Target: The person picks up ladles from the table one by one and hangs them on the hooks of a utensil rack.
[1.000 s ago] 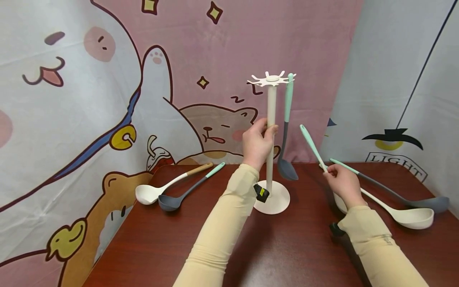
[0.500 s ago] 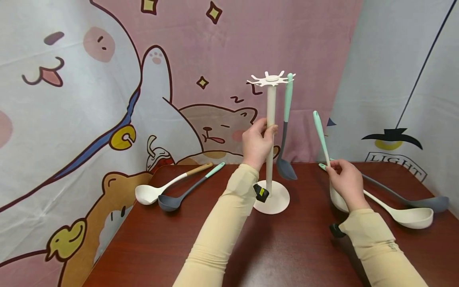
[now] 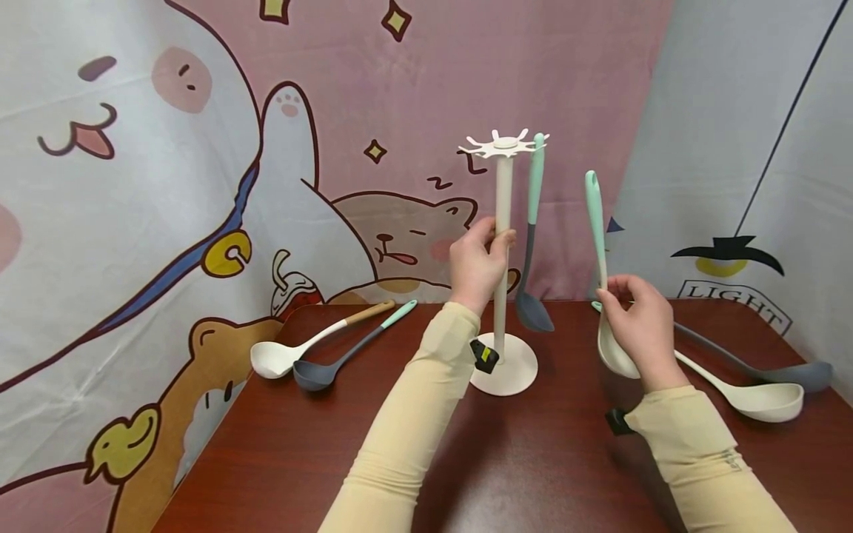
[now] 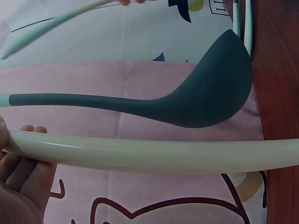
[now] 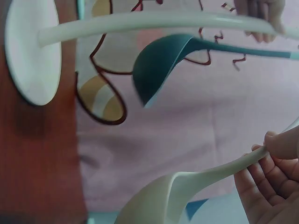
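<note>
My left hand [image 3: 477,265] grips the pole of a white utensil stand [image 3: 504,178] partway up. From the right side of the stand's slotted top hangs a grey ladle [image 3: 531,311] with a mint handle. My right hand [image 3: 641,326] pinches a white ladle [image 3: 595,215] by its shaft, mint handle end up and bowl down, held to the right of the stand and apart from it. In the right wrist view that white ladle [image 5: 159,200] shows its bowl at the bottom, with thumb and fingers on the shaft.
On the table's left lie a white ladle with a tan handle [image 3: 273,360] and a grey ladle [image 3: 316,375]. At the right lie another white ladle [image 3: 766,402] and a grey ladle [image 3: 803,376]. A printed cloth [image 3: 413,89] hangs behind the table [image 3: 520,474].
My right hand has raised the white ladle and turned it from slanting to nearly upright. Its bowl has risen. The left hand keeps its grip on the stand's pole.
</note>
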`<action>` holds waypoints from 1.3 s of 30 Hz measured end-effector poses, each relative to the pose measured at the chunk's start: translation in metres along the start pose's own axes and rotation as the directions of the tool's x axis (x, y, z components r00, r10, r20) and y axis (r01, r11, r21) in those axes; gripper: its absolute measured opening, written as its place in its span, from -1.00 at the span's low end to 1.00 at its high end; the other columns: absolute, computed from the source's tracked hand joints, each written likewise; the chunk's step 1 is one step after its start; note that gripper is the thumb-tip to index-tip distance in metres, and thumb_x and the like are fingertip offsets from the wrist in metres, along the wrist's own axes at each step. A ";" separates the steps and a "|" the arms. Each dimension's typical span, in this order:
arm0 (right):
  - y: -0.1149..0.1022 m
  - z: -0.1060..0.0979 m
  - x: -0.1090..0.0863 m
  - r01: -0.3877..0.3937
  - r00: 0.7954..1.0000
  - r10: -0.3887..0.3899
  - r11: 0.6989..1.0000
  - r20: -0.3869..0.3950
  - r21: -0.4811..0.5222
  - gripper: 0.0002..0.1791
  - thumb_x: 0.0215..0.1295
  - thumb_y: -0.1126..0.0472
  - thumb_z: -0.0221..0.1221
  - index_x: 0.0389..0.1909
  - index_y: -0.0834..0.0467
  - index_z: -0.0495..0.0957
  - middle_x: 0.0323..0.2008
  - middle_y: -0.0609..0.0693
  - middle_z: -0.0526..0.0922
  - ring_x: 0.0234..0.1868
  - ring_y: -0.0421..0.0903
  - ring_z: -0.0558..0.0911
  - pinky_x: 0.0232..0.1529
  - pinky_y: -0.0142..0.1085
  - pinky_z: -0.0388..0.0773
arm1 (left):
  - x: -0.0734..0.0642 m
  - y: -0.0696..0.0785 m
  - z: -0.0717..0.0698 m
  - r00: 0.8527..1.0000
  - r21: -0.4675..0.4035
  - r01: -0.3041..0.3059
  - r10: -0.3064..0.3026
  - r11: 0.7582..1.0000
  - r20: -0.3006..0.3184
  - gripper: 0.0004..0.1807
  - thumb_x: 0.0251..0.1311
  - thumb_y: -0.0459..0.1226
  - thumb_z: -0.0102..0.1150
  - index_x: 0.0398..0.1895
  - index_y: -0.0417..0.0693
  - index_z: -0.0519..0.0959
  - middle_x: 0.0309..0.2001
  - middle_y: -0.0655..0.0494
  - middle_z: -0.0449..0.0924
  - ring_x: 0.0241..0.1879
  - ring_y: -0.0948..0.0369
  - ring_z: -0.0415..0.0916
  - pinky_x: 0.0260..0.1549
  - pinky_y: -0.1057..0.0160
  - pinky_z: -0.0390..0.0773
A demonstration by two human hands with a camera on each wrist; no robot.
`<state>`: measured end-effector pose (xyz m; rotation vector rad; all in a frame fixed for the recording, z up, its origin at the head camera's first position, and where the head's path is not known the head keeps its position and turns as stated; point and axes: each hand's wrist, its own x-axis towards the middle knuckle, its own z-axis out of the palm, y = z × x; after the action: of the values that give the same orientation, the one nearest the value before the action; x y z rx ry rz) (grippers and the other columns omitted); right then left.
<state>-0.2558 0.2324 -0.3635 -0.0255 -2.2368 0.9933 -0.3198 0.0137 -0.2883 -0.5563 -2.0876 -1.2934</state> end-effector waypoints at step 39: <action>-0.068 0.005 0.004 0.208 0.976 -0.186 0.946 -0.112 0.248 -0.88 0.28 0.37 0.30 -0.23 0.35 0.61 -0.36 0.12 0.60 -0.38 -0.37 0.48 -0.30 -0.56 0.40 | 0.000 0.000 -0.001 1.000 0.014 -0.019 0.019 1.000 0.001 -0.85 0.34 -0.18 0.25 -0.17 -0.06 0.65 -0.38 0.15 0.69 -0.46 0.27 0.52 -0.49 0.39 0.44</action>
<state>-0.2457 0.1820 -0.3184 0.2615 -1.9711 1.1409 -0.3198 0.0130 -0.2879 -0.5690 -2.0854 -1.2676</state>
